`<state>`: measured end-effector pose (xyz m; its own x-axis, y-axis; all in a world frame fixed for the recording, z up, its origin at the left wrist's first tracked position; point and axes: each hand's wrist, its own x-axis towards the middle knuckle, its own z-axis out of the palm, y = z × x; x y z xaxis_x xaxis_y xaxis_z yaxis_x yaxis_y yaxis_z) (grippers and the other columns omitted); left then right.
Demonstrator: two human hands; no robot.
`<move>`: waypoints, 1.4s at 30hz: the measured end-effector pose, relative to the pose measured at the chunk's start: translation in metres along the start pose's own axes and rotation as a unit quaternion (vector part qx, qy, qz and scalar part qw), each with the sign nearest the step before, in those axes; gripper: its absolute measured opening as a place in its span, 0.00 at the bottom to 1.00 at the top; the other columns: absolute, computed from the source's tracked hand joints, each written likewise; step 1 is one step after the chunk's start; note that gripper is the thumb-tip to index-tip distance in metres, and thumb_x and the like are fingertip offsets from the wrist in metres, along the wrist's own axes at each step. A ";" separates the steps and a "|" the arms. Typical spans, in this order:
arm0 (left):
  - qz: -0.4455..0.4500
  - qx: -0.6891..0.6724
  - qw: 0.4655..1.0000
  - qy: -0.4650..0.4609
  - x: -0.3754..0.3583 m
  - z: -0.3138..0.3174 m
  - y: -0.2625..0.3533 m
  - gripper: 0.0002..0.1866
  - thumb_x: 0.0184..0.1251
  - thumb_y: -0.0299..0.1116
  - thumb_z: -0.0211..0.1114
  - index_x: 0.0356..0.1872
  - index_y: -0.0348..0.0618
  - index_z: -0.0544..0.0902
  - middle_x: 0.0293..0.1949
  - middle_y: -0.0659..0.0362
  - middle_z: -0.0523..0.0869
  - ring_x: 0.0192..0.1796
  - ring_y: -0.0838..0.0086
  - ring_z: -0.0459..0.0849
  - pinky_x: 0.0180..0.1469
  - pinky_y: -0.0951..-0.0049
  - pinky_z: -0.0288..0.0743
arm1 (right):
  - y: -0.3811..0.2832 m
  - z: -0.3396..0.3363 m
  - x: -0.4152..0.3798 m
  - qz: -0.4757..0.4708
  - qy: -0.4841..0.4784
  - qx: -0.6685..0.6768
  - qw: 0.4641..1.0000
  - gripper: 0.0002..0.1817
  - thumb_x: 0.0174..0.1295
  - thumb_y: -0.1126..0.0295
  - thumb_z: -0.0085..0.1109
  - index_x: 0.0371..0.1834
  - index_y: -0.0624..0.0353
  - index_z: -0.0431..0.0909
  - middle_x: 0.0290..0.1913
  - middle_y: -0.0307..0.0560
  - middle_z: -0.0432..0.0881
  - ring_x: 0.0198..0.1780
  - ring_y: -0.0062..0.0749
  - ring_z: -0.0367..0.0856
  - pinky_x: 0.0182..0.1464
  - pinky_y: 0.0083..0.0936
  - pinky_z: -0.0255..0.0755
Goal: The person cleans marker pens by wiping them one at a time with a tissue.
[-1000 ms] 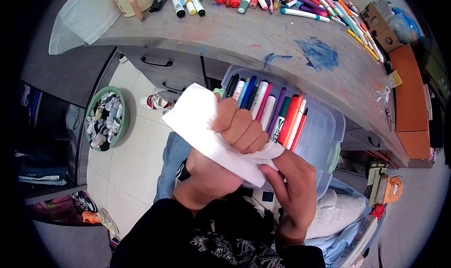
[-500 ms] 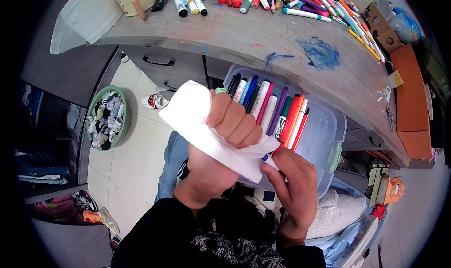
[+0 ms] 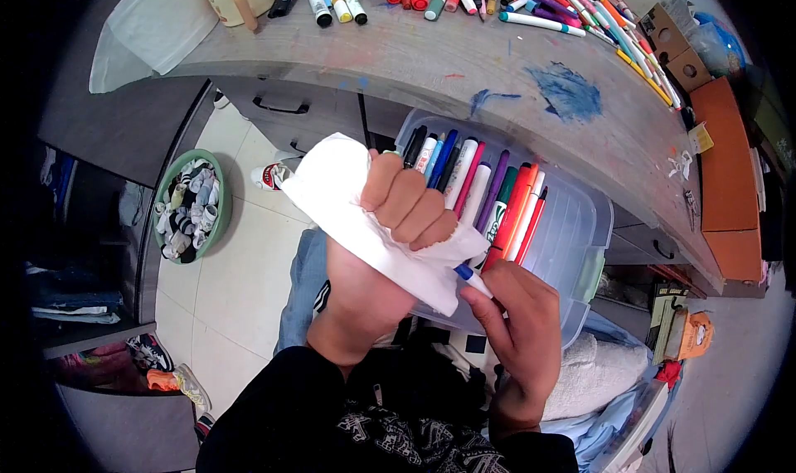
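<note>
The desk [image 3: 356, 58] spans the space beyond both hands, loose pens [image 3: 539, 23] along its far side. Nearer, the clear bin [image 3: 572, 224] lies beneath and beyond the right hand [image 3: 526, 320], with a row of capped pens in it just past the left hand [image 3: 406, 201]. The green basket [image 3: 225, 212], full of socks, stands on the floor, well left of the left hand. The white tissue [image 3: 332, 179] is bunched in the left hand, whose fingers are clenched over it. The right hand pinches the white end of the blue-and-white pen [image 3: 474, 281] between thumb and fingers; its other end disappears into the tissue.
</note>
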<state>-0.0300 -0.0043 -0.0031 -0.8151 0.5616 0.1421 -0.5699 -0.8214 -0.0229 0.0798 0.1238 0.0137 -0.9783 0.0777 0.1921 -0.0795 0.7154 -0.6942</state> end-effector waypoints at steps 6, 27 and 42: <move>0.003 0.012 1.000 -0.010 0.001 -0.002 0.002 0.20 0.81 0.40 0.36 0.22 0.54 0.59 0.19 0.69 0.55 0.22 0.82 0.52 0.28 0.78 0.53 | 0.000 -0.001 -0.002 0.004 0.001 -0.001 1.000 0.10 0.57 0.69 0.66 0.30 0.62 0.74 0.26 0.50 0.74 0.28 0.48 0.76 0.29 0.37 0.70; 0.003 -0.007 1.000 -0.002 0.002 -0.007 0.009 0.15 0.73 0.35 0.46 0.22 0.53 0.60 0.19 0.69 0.56 0.22 0.82 0.54 0.29 0.79 0.53 | 0.000 0.001 -0.006 0.005 0.011 0.014 1.000 0.11 0.62 0.68 0.63 0.27 0.62 0.75 0.23 0.49 0.75 0.25 0.47 0.77 0.28 0.38 0.70; 0.041 -0.019 0.999 -0.008 0.001 -0.005 0.013 0.15 0.72 0.34 0.47 0.22 0.52 0.60 0.19 0.68 0.56 0.22 0.81 0.53 0.29 0.78 0.52 | -0.002 0.000 -0.012 0.039 0.026 0.028 0.999 0.10 0.64 0.69 0.59 0.29 0.63 0.77 0.23 0.50 0.74 0.24 0.46 0.75 0.29 0.34 0.69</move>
<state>-0.0393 -0.0139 -0.0086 -0.8578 0.4905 0.1539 -0.5048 -0.8603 -0.0718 0.0916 0.1208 0.0129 -0.9709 0.1687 0.1700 -0.0150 0.6659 -0.7459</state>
